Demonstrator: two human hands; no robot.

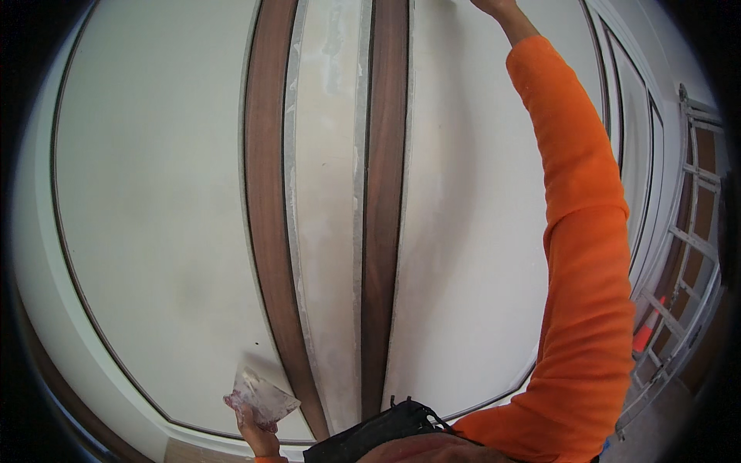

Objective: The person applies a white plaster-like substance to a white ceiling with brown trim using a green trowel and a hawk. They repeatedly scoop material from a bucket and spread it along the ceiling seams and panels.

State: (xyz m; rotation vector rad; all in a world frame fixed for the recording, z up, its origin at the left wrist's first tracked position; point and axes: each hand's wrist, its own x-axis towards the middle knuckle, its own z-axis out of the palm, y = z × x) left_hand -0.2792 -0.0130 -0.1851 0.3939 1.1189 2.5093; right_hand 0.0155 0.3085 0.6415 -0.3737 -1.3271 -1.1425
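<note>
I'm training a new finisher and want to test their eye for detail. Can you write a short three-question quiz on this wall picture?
1. True or false: the left hand holds a flat scraper blade.
2. Which way does the right hand reach? A) up to the top edge of the picture B) down to the floor C) into the black bag
3. What colour are the two vertical wooden strips on the pale wall?

Key: 1 true; 2 A; 3 dark brown.
</note>
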